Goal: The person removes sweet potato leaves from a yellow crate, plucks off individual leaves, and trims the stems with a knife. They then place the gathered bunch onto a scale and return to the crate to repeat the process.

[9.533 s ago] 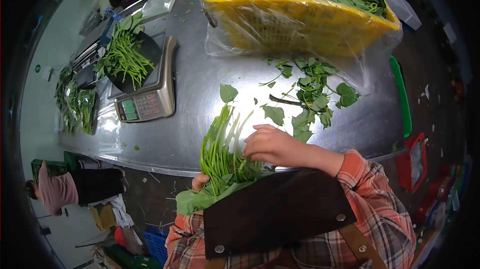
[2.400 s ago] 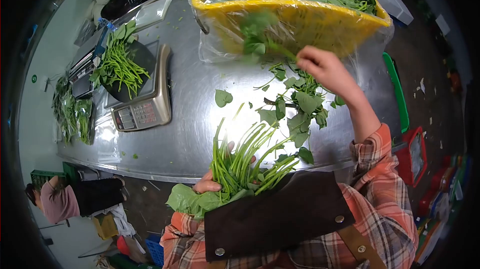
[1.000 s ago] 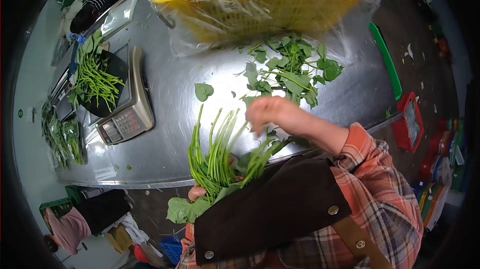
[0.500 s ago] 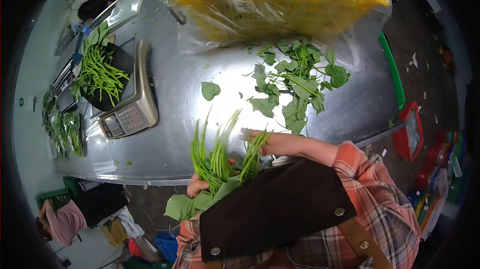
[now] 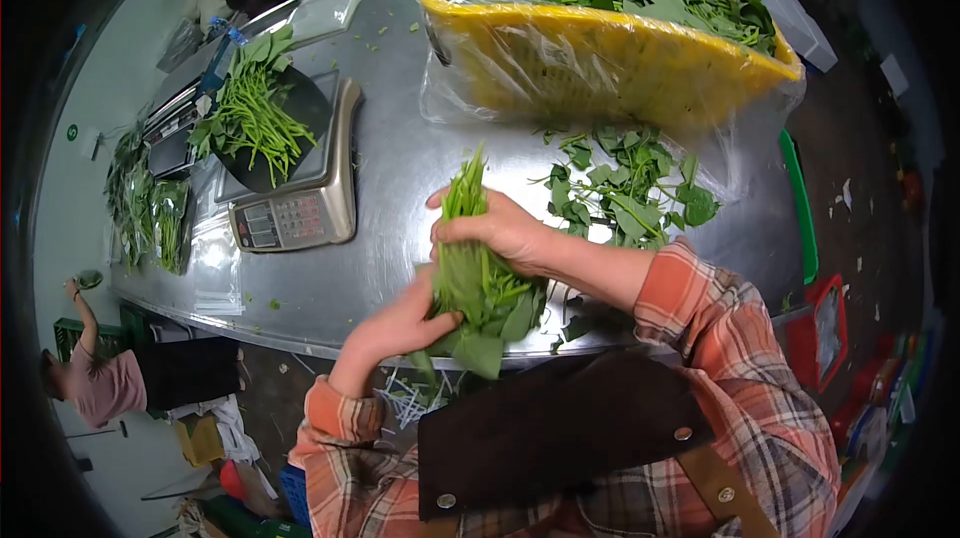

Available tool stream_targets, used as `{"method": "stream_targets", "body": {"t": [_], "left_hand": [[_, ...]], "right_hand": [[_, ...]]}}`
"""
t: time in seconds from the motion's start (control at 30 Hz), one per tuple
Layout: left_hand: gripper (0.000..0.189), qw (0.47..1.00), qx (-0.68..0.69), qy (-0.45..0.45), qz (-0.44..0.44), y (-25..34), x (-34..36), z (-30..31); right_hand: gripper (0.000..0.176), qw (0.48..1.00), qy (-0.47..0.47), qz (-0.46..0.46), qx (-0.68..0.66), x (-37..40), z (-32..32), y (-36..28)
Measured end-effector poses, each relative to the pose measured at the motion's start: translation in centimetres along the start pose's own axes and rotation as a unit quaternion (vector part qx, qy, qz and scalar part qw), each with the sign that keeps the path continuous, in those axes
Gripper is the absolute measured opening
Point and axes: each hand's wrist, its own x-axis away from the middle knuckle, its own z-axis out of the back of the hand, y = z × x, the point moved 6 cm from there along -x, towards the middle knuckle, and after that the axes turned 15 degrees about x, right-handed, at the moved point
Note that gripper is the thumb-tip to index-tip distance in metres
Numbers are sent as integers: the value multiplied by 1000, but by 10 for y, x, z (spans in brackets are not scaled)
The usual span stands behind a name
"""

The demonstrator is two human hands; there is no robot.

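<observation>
A bunch of leafy greens (image 5: 478, 293) is held in both hands over the front of the metal table, stems pointing away from me and leaves toward my apron. My right hand (image 5: 495, 230) wraps round the stems near their upper end. Lower down, my left hand (image 5: 408, 323) grips the leafy part from the left side, its thumb across the leaves. Part of the bunch is blurred. Loose leafy sprigs (image 5: 635, 188) lie on the table beyond my right forearm.
At the back stands a yellow basket (image 5: 600, 68), lined with clear plastic and full of greens. On the left, a digital scale (image 5: 300, 218) carries a dark plate with stemmed greens (image 5: 262, 113). Bagged greens (image 5: 168, 228) lie farther left. Two other people are beyond the table.
Both hands have moved up and forward with the bunch, away from my apron. The spread stems are now gathered together, with my right hand closed round them. The view has shifted.
</observation>
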Motion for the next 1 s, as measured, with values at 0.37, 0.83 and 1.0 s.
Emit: {"method": "stream_targets", "body": {"t": [0.37,0.83,1.0], "left_hand": [[79,819,569,-72,17,-76,-19,-64],[43,750,655,-26,87,-167,-49,-85],[50,808,588,34,16,-124,-36,-73]], "right_hand": [[42,662,-86,461,585,69,-25,60],[22,873,89,-98,470,107,52,93],[22,960,112,-107,232,70,44,115]]}}
